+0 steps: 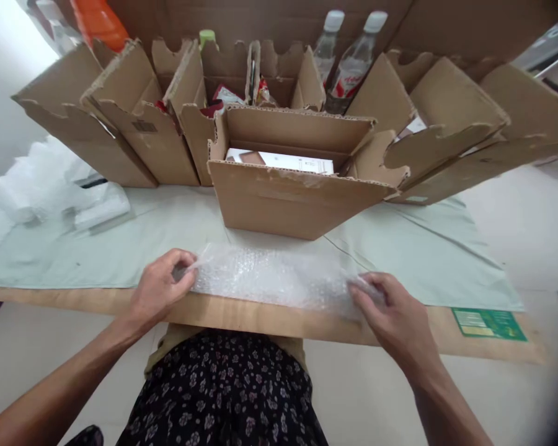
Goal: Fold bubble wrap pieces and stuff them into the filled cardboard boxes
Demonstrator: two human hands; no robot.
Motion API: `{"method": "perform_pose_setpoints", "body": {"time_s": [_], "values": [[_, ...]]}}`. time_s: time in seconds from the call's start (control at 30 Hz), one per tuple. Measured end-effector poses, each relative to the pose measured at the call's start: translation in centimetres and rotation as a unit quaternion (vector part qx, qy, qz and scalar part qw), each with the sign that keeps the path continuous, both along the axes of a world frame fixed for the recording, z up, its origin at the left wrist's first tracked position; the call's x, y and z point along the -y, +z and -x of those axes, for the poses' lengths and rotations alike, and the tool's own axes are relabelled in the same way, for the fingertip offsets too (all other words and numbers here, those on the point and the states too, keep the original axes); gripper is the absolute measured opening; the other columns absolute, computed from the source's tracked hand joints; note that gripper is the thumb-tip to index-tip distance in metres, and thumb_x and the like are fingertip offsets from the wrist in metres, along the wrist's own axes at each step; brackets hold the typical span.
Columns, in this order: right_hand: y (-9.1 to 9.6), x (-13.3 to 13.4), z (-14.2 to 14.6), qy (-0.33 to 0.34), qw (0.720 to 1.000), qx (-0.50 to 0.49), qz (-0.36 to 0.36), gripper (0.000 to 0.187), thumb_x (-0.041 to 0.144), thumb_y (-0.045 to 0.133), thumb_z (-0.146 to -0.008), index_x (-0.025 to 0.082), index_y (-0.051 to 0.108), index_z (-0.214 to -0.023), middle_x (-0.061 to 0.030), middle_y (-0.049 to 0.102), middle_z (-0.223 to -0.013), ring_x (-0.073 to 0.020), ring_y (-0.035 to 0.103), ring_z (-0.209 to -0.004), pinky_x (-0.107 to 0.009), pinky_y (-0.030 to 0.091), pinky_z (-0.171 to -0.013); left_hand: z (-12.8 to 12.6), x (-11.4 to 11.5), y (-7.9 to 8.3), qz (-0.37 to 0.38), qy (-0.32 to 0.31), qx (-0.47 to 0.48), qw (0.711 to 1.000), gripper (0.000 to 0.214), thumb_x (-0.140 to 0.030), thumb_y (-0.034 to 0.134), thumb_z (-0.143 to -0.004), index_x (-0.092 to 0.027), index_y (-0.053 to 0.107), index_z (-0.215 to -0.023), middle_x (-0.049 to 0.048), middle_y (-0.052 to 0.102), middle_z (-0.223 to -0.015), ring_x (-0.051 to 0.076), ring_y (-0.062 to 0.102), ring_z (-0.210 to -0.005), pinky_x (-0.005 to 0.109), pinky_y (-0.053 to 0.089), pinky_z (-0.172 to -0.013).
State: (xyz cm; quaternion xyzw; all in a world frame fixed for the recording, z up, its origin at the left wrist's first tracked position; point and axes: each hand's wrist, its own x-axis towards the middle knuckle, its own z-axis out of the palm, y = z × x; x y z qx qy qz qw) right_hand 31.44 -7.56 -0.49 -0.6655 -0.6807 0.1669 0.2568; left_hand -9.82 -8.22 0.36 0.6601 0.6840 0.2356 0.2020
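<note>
A strip of clear bubble wrap point(265, 272) is stretched across the table's front edge between my two hands. My left hand point(167, 279) pinches its left end between thumb and fingers. At the other end, my right hand point(388, 310) is closed on the wrap, slightly blurred. Just behind the strip stands an open cardboard box point(302, 204) with a white printed carton point(283, 162) inside; neither hand touches it.
Several open cardboard boxes point(134, 124) line the back, some holding packets. Clear bottles with white caps point(353, 68) stand behind them. Bundles of bubble wrap point(51, 179) lie at left on the pale green cloth point(177, 217). A green card point(488, 323) lies at the right front edge.
</note>
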Motion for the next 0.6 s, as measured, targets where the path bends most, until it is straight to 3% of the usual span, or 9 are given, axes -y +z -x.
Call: {"method": "perform_pose_setpoints", "body": {"time_s": [0.1, 0.2, 0.27, 0.33, 0.4, 0.43, 0.5, 0.57, 0.6], "values": [[1.4, 3.7, 2.8, 0.044, 0.991, -0.106, 0.069, 0.038, 0.047, 0.071, -0.089, 0.025, 0.07, -0.12, -0.0072, 0.078, -0.107, -0.0233, 0.075, -0.082, -0.034, 0.062, -0.07, 2.5, -1.1, 3.4, 0.027, 0.031, 0.031, 0.999, 0.026, -0.045, 0.062, -0.087, -0.021, 0.065, -0.094, 0.002, 0.074, -0.086, 0.022, 0.071, -0.081, 0.031, 0.053, -0.071], [0.7, 6.5, 7.7, 0.13, 0.945, -0.24, 0.182, 0.048, 0.039, 0.068, -0.093, 0.027, 0.064, -0.14, -0.0096, 0.077, -0.12, -0.0245, 0.077, -0.091, -0.036, 0.066, -0.075, 4.1, -5.3, 5.3, -0.033, 0.024, -0.069, 0.997, 0.029, -0.032, 0.06, -0.089, -0.016, 0.068, -0.111, 0.0035, 0.076, -0.102, 0.023, 0.071, -0.096, 0.036, 0.054, -0.088], [-0.5, 7.7, 11.3, 0.158, 0.921, -0.292, 0.206, 0.053, 0.032, 0.065, -0.095, 0.026, 0.058, -0.147, -0.0116, 0.075, -0.129, -0.0264, 0.077, -0.102, -0.04, 0.067, -0.084, 4.0, -9.1, 4.9, -0.045, -0.003, -0.14, 0.989, 0.032, -0.021, 0.056, -0.091, -0.012, 0.067, -0.12, 0.0051, 0.075, -0.109, 0.024, 0.07, -0.104, 0.041, 0.052, -0.097], [-1.7, 8.5, 14.1, 0.176, 0.926, -0.285, 0.175, 0.062, 0.025, 0.063, -0.095, 0.025, 0.049, -0.156, -0.0137, 0.07, -0.14, -0.0282, 0.075, -0.115, -0.044, 0.065, -0.096, 3.3, -12.2, 3.5, -0.047, -0.01, -0.175, 0.983, 0.038, -0.014, 0.059, -0.088, -0.013, 0.067, -0.125, 0.0094, 0.075, -0.114, 0.028, 0.069, -0.11, 0.044, 0.053, -0.1], [-2.5, 9.0, 15.7, 0.191, 0.94, -0.254, 0.127, 0.076, 0.02, 0.062, -0.095, 0.027, 0.034, -0.165, -0.0137, 0.066, -0.146, -0.0268, 0.074, -0.117, -0.041, 0.064, -0.098, 2.5, -13.5, 1.7, -0.091, -0.015, -0.192, 0.977, 0.05, -0.013, 0.067, -0.084, -0.012, 0.063, -0.134, 0.0182, 0.069, -0.132, 0.037, 0.063, -0.125, 0.053, 0.049, -0.108], [-2.7, 9.2, 16.0, 0.195, 0.944, -0.244, 0.106, 0.081, 0.018, 0.061, -0.095, 0.028, 0.025, -0.168, -0.0129, 0.067, -0.145, -0.0252, 0.076, -0.114, -0.038, 0.065, -0.095, 2.1, -13.1, 0.9, -0.132, -0.021, -0.189, 0.973, 0.054, -0.014, 0.069, -0.083, -0.012, 0.061, -0.137, 0.0214, 0.064, -0.14, 0.04, 0.059, -0.131, 0.056, 0.046, -0.111], [-2.8, 9.5, 15.9, 0.19, 0.952, -0.231, 0.069, 0.089, 0.018, 0.061, -0.096, 0.029, 0.013, -0.17, -0.011, 0.073, -0.136, -0.0233, 0.079, -0.104, -0.034, 0.067, -0.086, 1.8, -10.2, -0.2, -0.22, -0.058, -0.158, 0.961, 0.055, -0.016, 0.068, -0.086, -0.013, 0.058, -0.14, 0.022, 0.059, -0.146, 0.04, 0.054, -0.136, 0.061, 0.044, -0.114], [-2.6, 9.5, 15.2, 0.176, 0.961, -0.211, 0.017, 0.09, 0.02, 0.064, -0.096, 0.03, 0.015, -0.17, -0.0093, 0.078, -0.125, -0.0238, 0.08, -0.098, -0.034, 0.068, -0.083, 1.6, -5.2, -0.6, -0.262, -0.138, -0.093, 0.951, 0.052, -0.011, 0.062, -0.088, -0.019, 0.058, -0.139, 0.0159, 0.063, -0.141, 0.034, 0.057, -0.134, 0.058, 0.048, -0.113], [-2.4, 9.3, 14.7, 0.175, 0.963, -0.204, -0.015, 0.088, 0.019, 0.066, -0.095, 0.032, 0.02, -0.169, -0.0084, 0.079, -0.122, -0.0238, 0.08, -0.096, -0.035, 0.068, -0.083, 1.4, -2.3, -0.7, -0.243, -0.192, -0.058, 0.949, 0.057, -0.007, 0.059, -0.086, -0.022, 0.057, -0.141, 0.0129, 0.063, -0.142, 0.032, 0.055, -0.138, 0.057, 0.047, -0.115]]}}
